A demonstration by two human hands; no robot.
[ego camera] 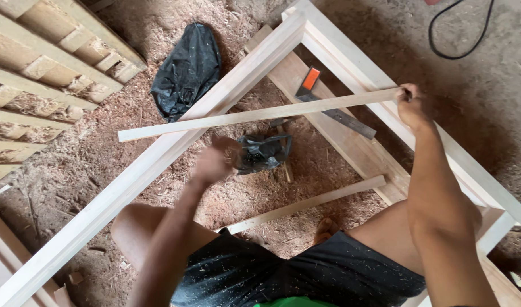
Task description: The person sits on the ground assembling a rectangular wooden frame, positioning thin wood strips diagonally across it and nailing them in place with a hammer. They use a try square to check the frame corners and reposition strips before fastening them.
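Pale thin wooden strip [260, 115] laid across unfinished pale timber frame [158, 156], right hand [414, 108] gripping far end; left hand [214, 162] blurred, fingers unclear; unfastened yet.

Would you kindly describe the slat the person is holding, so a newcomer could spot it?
Find the big wooden frame on the sawdust floor. A thin pale slat bridges its two rails, with the right hand gripping one end. A second slat lies lower, on the ground, untouched.

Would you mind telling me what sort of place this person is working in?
Probably a carpentry workshop: sawdust covers the floor, a pale wooden frame lies across it, and a try square rests on a board.
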